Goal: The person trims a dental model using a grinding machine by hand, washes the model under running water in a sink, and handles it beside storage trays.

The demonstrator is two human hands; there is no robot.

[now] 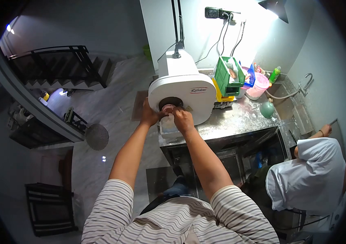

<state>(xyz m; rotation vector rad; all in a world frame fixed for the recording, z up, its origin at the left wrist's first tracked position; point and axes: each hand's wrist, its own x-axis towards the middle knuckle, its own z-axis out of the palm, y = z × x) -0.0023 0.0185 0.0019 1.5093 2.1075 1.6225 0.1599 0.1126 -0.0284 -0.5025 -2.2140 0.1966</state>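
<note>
Both my hands are at the round dark opening in the front of a white machine [199,101]. My left hand [151,114] is at the opening's left side, its fingers curled round a small pinkish piece [167,107]. From the right, my right hand [184,119] has its fingers bent in against the same piece. The piece's shape is partly hidden by my fingers. Just below my hands, a whitish tray [168,127] stands at the counter's front left corner.
On the metal counter [238,118] are a green bin [226,77], a pink tub [258,86] and a green ball-like object [267,110]. A sink with a tap [305,83] lies right. A person in a white shirt [309,177] is at the right. A lamp [276,9] hangs above.
</note>
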